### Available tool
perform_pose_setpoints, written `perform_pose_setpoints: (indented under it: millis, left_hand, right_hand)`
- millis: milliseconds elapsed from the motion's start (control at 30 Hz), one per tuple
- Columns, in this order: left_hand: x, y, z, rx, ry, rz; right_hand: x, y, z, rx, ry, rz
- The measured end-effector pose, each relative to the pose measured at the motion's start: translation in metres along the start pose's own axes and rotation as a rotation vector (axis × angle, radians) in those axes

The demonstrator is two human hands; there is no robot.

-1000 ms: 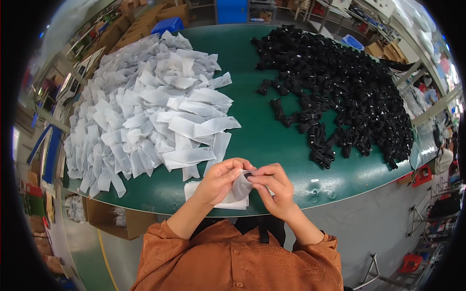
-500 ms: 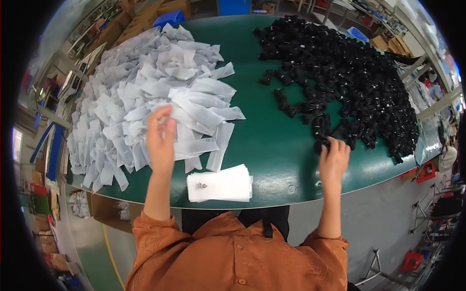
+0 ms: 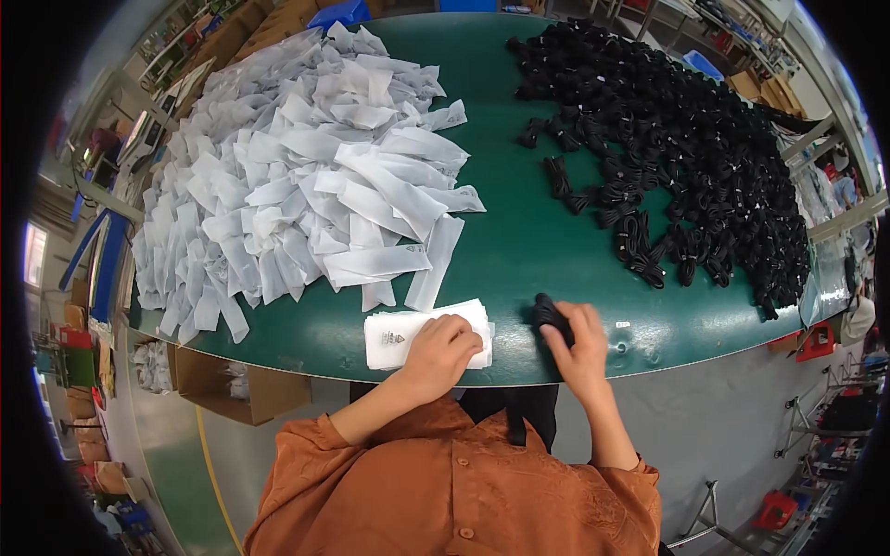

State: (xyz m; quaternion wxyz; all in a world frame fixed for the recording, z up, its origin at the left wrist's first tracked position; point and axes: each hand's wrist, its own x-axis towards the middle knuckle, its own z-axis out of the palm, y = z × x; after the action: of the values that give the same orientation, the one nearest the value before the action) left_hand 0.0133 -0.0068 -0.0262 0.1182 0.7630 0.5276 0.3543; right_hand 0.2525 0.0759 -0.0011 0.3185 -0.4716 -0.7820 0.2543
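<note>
A stack of flat white translucent bags point(image 3: 382, 356) lies near the table's front edge. My left hand point(image 3: 439, 354) rests on its right end, fingers curled and closed at the bags' edge; how many layers they grip is hidden. Just right of the stack, my right hand point(image 3: 580, 343) holds a coiled black cable point(image 3: 549, 315) between thumb and fingers, a little above the tabletop. Many more coiled black cables point(image 3: 695, 157) are heaped on the right. A big pile of white bags that look filled point(image 3: 287, 176) covers the table's left side.
The green table point(image 3: 505, 232) has a curved-looking front edge close to my body. Below it at the left stands an open cardboard box point(image 3: 236, 385) with white bags inside. Blue bins point(image 3: 338, 14) and metal racks stand beyond the table.
My right hand has come from the cable heap toward the stack, bringing a coiled cable. My left hand has moved from above the white pile down onto the flat bags.
</note>
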Motion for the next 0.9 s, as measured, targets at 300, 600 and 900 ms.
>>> perform_pose_setpoints:
  millis: [300,600,900]
  left_hand:
    - [0.004,0.002,-0.006,-0.222,0.04,-0.3]
    - [0.001,-0.001,-0.003,-0.163,0.055,-0.237]
    - [0.011,-0.003,-0.016,-0.241,0.064,0.021]
  right_hand:
    - [-0.015,-0.011,0.015,0.788,-0.463,0.438]
    - [-0.016,-0.009,0.018,1.022,-0.597,0.677]
    - [-0.02,-0.011,0.023,1.165,-0.736,0.812]
